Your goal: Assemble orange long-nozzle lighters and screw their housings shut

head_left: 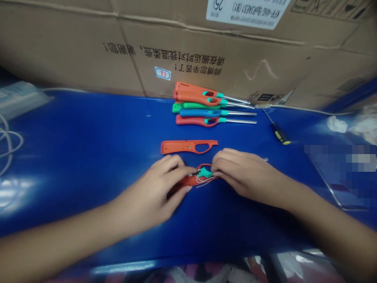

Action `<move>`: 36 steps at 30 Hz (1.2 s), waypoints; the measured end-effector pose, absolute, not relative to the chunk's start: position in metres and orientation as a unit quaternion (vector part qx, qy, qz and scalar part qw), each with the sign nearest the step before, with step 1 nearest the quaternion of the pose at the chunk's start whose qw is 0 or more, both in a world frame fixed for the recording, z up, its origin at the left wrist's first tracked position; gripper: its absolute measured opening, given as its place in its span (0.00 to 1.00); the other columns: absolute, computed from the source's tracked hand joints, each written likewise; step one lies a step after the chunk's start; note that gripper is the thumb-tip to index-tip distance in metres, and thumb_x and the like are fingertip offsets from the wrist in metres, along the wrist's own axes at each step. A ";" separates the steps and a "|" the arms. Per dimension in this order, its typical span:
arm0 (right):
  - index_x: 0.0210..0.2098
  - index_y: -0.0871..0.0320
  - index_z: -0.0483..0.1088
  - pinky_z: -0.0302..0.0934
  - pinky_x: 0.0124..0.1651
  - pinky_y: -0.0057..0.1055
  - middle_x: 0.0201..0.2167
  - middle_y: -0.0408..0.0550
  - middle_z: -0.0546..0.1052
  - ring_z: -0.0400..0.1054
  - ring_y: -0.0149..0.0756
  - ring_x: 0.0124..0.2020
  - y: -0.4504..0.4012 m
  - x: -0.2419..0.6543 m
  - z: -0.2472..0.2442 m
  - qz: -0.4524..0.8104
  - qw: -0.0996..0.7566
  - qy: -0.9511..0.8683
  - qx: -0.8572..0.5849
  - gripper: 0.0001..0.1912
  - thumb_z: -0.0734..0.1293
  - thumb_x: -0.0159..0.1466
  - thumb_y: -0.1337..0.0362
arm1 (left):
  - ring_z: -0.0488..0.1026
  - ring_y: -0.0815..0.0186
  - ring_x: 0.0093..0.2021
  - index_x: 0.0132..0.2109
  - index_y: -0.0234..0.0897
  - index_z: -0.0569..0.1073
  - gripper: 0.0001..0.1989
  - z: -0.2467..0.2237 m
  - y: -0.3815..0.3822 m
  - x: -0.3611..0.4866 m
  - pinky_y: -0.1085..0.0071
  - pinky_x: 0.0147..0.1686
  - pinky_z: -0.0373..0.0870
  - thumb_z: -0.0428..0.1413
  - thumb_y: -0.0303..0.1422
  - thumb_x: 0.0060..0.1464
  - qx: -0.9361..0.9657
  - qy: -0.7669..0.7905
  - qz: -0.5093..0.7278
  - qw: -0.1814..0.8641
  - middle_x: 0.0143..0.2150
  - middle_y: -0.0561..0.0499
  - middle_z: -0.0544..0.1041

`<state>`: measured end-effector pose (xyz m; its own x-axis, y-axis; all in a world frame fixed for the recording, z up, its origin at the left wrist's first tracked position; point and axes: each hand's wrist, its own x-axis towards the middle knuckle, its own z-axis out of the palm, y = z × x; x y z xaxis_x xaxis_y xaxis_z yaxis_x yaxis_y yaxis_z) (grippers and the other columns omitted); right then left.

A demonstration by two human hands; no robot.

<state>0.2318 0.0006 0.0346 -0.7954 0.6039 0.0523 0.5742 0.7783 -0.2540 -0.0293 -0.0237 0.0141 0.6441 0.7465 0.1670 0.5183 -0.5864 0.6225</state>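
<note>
An opened orange lighter half-shell lies on the blue table between my hands, with thin white wires and a green trigger in it. My left hand is closed round the shell's handle end, its fingertips beside the trigger. From the other side, my right hand pinches at the shell's front end; whatever sits between those fingertips is mostly hidden. Just beyond my hands lies the matching orange shell half, hollow side up.
Several assembled long-necked lighters in orange, green, blue and red lie stacked against a large cardboard box. A black and yellow screwdriver rests to their right. White cable coils at the far left, and crumpled white material is at right.
</note>
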 end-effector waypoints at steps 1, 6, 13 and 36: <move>0.41 0.58 0.69 0.61 0.40 0.33 0.39 0.49 0.74 0.66 0.37 0.40 0.000 0.231 0.034 0.116 0.066 -0.939 -0.318 0.09 0.58 0.73 0.67 | 0.70 0.61 0.45 0.57 0.39 0.72 0.15 0.015 -0.024 -0.030 0.62 0.47 0.73 0.52 0.29 0.66 0.864 0.367 0.207 0.275 0.44 0.46 0.70; 0.45 0.56 0.71 0.61 0.38 0.32 0.42 0.49 0.73 0.67 0.36 0.40 0.001 0.232 0.030 0.120 0.063 -0.933 -0.334 0.10 0.58 0.73 0.62 | 0.69 0.61 0.45 0.58 0.40 0.71 0.16 0.015 -0.023 -0.030 0.62 0.48 0.73 0.50 0.29 0.66 0.863 0.362 0.202 0.288 0.44 0.47 0.68; 0.40 0.60 0.71 0.60 0.38 0.32 0.38 0.50 0.73 0.65 0.36 0.37 0.002 0.230 0.028 0.064 0.084 -0.958 -0.268 0.11 0.58 0.72 0.68 | 0.68 0.62 0.44 0.56 0.38 0.73 0.14 0.015 -0.022 -0.032 0.63 0.46 0.72 0.52 0.29 0.65 0.857 0.366 0.196 0.306 0.42 0.48 0.67; 0.41 0.62 0.74 0.57 0.35 0.33 0.36 0.52 0.76 0.65 0.37 0.35 -0.001 0.227 0.031 0.026 0.071 -0.970 -0.232 0.13 0.58 0.70 0.73 | 0.69 0.61 0.45 0.55 0.38 0.73 0.14 0.015 -0.021 -0.032 0.64 0.45 0.71 0.53 0.28 0.63 0.856 0.372 0.193 0.303 0.42 0.48 0.67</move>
<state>0.2269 -0.0013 0.0309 -0.8823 0.4537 0.1255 0.4463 0.8910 -0.0831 -0.0316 -0.0207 0.0147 0.6478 0.7545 0.1050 0.5203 -0.5389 0.6625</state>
